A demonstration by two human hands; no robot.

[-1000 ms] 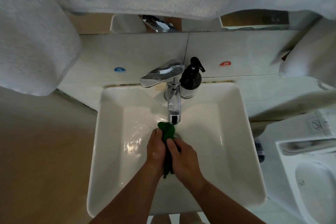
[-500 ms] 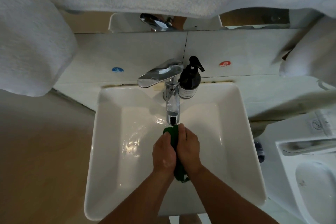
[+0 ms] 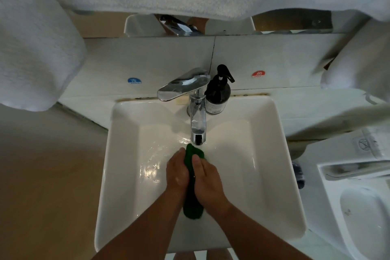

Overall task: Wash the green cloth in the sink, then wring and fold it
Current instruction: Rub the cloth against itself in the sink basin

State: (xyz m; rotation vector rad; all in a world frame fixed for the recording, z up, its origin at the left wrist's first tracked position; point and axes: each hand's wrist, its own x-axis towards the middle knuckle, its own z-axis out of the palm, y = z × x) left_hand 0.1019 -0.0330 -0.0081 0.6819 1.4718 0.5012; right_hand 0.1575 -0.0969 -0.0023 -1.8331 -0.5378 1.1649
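Observation:
The green cloth (image 3: pixel 192 209) is bunched into a long roll and pressed between my two palms over the white sink (image 3: pixel 122 175). Its top end pokes out just under the chrome tap spout (image 3: pixel 198 131), and its bottom end hangs below my wrists. My left hand (image 3: pixel 176 170) clasps it from the left and my right hand (image 3: pixel 207 177) from the right. The middle of the cloth is hidden between the hands. The basin floor to the left of my hands is wet and shiny.
A black pump bottle (image 3: pixel 218 93) stands on the sink's back rim right of the tap lever (image 3: pixel 183 86). White towels (image 3: pixel 35 48) hang overhead and at the left. A toilet (image 3: pixel 358 207) sits to the right. Cold and hot stickers mark the wall tiles.
My hands have rubbed the cloth back and forth between them: they went up under the spout, then drew back slightly, and more of the cloth now hangs out below my wrists.

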